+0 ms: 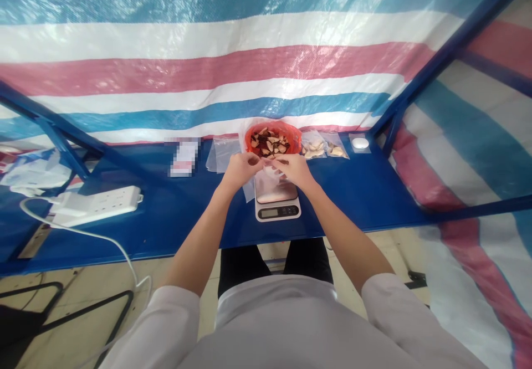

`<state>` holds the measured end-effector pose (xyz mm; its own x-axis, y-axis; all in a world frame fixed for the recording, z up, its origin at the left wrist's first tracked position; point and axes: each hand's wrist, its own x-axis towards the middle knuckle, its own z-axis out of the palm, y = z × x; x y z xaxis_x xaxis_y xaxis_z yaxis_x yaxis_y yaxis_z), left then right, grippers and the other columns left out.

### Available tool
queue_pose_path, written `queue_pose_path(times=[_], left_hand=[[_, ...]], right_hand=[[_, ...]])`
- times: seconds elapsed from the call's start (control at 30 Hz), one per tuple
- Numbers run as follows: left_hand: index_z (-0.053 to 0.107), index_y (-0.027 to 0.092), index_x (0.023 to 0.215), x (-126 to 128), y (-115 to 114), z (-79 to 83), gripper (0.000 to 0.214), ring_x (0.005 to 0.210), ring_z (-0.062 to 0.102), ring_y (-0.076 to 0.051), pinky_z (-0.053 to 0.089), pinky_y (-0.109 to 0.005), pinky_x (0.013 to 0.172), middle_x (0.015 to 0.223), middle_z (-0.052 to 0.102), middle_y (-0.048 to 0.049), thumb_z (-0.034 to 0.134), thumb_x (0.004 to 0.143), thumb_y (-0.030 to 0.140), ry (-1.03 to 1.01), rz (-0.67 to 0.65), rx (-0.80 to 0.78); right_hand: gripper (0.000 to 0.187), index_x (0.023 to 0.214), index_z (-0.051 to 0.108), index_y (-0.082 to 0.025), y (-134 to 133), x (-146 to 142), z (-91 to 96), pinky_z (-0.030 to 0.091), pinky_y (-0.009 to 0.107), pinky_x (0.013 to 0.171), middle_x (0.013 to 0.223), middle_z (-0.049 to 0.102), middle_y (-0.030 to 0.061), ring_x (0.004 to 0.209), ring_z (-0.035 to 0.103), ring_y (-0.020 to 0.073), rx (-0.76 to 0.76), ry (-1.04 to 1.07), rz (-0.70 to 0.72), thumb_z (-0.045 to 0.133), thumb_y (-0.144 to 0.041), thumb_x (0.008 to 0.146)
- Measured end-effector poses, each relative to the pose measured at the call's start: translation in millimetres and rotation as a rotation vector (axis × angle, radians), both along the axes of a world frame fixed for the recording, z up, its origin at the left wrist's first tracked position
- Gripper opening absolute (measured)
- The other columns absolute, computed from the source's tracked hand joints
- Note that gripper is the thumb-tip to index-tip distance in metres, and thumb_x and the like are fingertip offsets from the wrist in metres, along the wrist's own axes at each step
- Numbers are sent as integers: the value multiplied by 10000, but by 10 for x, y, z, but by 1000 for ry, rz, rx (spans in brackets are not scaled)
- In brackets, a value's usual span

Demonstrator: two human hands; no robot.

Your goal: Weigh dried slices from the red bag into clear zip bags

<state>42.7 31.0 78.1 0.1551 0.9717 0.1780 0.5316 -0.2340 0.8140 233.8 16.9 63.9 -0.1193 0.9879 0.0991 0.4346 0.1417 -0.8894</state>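
Above the kitchen scale, my left hand and my right hand meet with their fingertips pinched together. Between them they hold the top edge of a small clear plastic bag; what is in it I cannot make out. The scale is white with a metal plate and a dark display panel at its front. Just beyond my fingers stands a red basket of dried brown and pale slices. To its left lie flat clear bags, partly behind my left hand.
Bags of pale slices lie right of the basket, with a white computer mouse farther right. On the left are a blurred-out item and a white power strip with its cord. Blue frame bars and striped sheeting enclose the blue table.
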Motion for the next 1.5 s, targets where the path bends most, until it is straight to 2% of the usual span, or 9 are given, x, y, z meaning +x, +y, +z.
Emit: queue_pose_path(times=[0.13,0.23,0.33,0.4,0.53,0.63,0.97,1.2,1.5], left_hand=[[646,178,595,-25,-19,61,136,563,511,-130,419,-272,642,576,614,-5,673,711,243,152,-56,169],[665,183,641,-46,-35,15,172,582,534,-137,447,-275,664,633,647,-21,651,769,298,154,-59,224],[724,179,860,-63,-60,-72,263,733,651,-182,519,-306,769,850,732,-76,606,849,414,109,-77,247],[687,166,1138,-67,-77,-142,455,999,685,-250,526,-373,927,1136,715,-134,634,837,503,104,-132,262],[360,165,1510,-46,-78,-304,1054,1404,431,-361,378,-505,1145,1520,439,-211,765,669,652,139,-272,273],[228,165,1559,-14,-53,-402,1170,1451,351,-379,333,-535,1171,1556,367,-235,772,654,670,142,-269,308],[362,155,1461,81,-51,-463,840,1316,507,-353,416,-521,1111,1387,547,-191,727,747,405,165,-122,381],[378,118,1447,16,-39,-393,781,1177,577,-335,476,-500,1032,1262,589,-186,662,732,251,265,-253,393],[409,129,1427,-13,-47,-346,702,1200,586,-310,504,-473,1020,1302,580,-174,653,800,329,241,-208,384]], right_hand=[[197,955,791,-221,-15,-25,30,534,312,785,760,765,62,805,727,234,172,-407,-78,611,-267,890],[211,967,795,-227,-4,-47,6,518,305,769,815,777,79,811,721,243,209,-522,-111,603,-287,903],[203,919,803,-236,33,-51,-4,514,282,740,773,777,53,778,721,224,211,-447,-94,616,-314,901],[194,897,807,-235,60,-47,15,519,278,722,740,772,41,763,725,220,191,-357,-82,634,-324,889],[198,852,806,-219,96,-60,80,538,277,633,677,748,20,625,712,198,99,-161,-79,655,-347,866],[189,858,804,-211,108,-89,115,541,274,581,671,740,15,554,688,180,52,-78,-63,663,-337,858],[213,877,803,-205,156,-63,89,558,262,526,775,756,21,600,706,186,22,16,-46,675,-370,836],[248,901,796,-198,141,11,17,566,261,489,722,742,29,621,720,198,30,43,-19,669,-402,840],[275,954,789,-204,26,112,328,555,298,782,771,777,37,748,739,205,273,-205,-101,575,-374,930]])
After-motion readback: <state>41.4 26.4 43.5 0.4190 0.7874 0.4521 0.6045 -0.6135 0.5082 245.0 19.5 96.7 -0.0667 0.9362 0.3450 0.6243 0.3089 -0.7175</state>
